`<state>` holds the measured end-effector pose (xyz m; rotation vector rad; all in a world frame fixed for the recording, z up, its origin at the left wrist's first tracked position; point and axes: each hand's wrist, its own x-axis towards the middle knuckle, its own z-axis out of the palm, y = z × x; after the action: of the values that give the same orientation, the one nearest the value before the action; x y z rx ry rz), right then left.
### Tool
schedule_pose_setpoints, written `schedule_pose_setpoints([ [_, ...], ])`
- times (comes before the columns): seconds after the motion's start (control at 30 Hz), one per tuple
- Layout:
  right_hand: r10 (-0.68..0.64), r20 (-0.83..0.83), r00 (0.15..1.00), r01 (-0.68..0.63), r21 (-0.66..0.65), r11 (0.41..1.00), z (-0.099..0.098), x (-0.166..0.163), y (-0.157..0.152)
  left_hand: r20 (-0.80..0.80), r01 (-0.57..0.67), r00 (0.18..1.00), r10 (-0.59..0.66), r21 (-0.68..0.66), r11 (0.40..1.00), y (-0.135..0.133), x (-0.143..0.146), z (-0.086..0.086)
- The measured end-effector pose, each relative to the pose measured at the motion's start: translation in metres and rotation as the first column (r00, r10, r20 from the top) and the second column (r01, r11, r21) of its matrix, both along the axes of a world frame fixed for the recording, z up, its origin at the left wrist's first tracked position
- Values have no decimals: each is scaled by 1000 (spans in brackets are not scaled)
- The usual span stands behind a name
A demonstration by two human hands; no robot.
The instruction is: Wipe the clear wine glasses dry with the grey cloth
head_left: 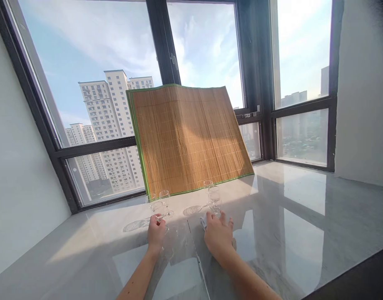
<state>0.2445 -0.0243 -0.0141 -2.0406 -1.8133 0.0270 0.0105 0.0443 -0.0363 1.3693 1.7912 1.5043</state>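
Observation:
My left hand [155, 234] rests on the pale stone sill [288, 216], fingers curled around the stem of a small clear glass [165, 204]. A second small glass [151, 201] stands just left of it. My right hand [219, 236] lies on the sill with fingers bent over a small white object [203, 223] that I cannot make out. Right above its fingertips stand two more small clear glasses [214, 199], one behind the other.
A bamboo mat [188, 137] with a green edge leans upright against the black-framed window [162, 46] behind the glasses. White walls close the sill at left and right. A dark edge [360, 275] runs along the near right corner.

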Motion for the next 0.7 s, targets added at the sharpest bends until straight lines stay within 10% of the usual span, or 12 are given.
schedule_pose_setpoints([
  [0.7, -63, -174, 983, 58, -34, 998, 5, 37, 17, -5, 24, 1000, -24, -14, 1000, 3, -2, -2],
])
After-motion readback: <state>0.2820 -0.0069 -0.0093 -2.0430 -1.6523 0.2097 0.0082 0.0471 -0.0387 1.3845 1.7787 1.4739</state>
